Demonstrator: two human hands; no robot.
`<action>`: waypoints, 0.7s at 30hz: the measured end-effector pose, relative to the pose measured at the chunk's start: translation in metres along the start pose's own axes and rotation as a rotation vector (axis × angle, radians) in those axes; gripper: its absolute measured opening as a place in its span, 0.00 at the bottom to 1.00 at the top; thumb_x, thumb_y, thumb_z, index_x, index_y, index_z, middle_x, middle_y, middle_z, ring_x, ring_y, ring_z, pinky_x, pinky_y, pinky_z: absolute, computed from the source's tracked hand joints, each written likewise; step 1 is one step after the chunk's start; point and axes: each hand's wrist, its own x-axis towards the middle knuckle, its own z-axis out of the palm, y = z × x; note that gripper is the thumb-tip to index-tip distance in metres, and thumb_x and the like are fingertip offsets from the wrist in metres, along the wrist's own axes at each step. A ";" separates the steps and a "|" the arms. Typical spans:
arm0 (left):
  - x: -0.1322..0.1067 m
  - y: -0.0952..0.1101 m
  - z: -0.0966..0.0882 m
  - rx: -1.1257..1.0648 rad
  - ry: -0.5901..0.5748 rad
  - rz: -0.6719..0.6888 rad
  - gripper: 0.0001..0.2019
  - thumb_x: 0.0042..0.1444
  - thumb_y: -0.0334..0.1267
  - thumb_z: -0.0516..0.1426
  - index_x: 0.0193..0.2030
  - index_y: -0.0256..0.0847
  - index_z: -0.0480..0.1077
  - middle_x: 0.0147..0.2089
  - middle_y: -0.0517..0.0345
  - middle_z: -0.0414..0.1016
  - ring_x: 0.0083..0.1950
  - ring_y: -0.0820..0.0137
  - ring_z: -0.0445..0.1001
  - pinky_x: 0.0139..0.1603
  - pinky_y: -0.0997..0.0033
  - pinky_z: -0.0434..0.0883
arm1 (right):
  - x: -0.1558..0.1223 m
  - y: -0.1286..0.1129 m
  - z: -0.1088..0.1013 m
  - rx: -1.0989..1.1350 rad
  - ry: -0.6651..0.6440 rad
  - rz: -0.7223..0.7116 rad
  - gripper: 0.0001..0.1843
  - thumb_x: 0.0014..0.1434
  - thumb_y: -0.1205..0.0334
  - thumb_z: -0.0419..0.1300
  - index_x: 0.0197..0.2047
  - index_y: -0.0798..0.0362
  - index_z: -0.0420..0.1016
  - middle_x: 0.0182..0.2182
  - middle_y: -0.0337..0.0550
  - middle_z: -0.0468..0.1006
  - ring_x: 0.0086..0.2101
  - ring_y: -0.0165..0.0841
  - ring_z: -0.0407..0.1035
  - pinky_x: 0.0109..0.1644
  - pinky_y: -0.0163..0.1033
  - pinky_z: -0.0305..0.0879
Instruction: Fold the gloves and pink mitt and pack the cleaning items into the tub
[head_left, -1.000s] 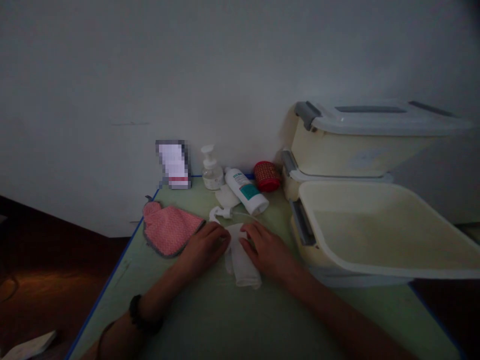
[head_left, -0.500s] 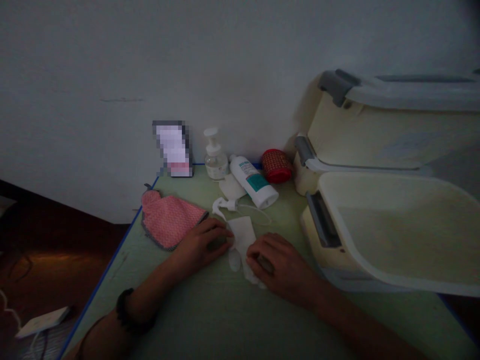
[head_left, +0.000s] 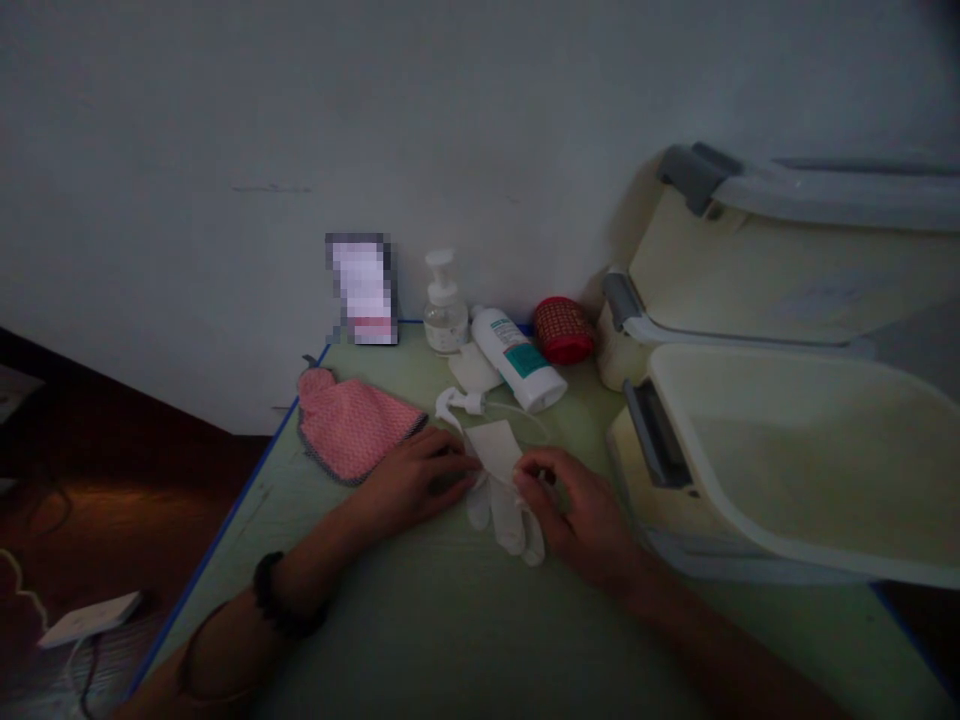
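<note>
A thin white glove (head_left: 507, 515) lies on the green table, its fingers pointing toward me and its cuff away from me. My left hand (head_left: 427, 478) pinches the glove's left edge between thumb and fingertips. At the opposite edge, my right hand (head_left: 574, 500) has thumb and forefinger closed on the glove. Just beyond the cuff rests a white spray pump head (head_left: 469, 402) with a clear tube. A pink cloth (head_left: 360, 430) with a dark border is spread beside my left hand.
Farther back are a clear pump bottle (head_left: 446, 322), a white bottle (head_left: 519, 360) lying on its side and a red woven container (head_left: 564, 330). A phone (head_left: 367, 290) leans on the wall. An open cream bin (head_left: 652, 490) stands at right, its lid raised.
My right hand has moved up along the glove's right edge, and the glove's fingers now show more spread out. The whole view has shifted slightly.
</note>
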 end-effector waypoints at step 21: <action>0.001 0.003 -0.004 0.054 0.041 0.092 0.10 0.57 0.36 0.53 0.42 0.42 0.74 0.39 0.52 0.71 0.41 0.69 0.69 0.42 0.68 0.68 | -0.002 -0.003 -0.026 -0.408 -0.549 -0.172 0.14 0.55 0.75 0.52 0.43 0.53 0.69 0.38 0.46 0.74 0.40 0.37 0.68 0.43 0.45 0.66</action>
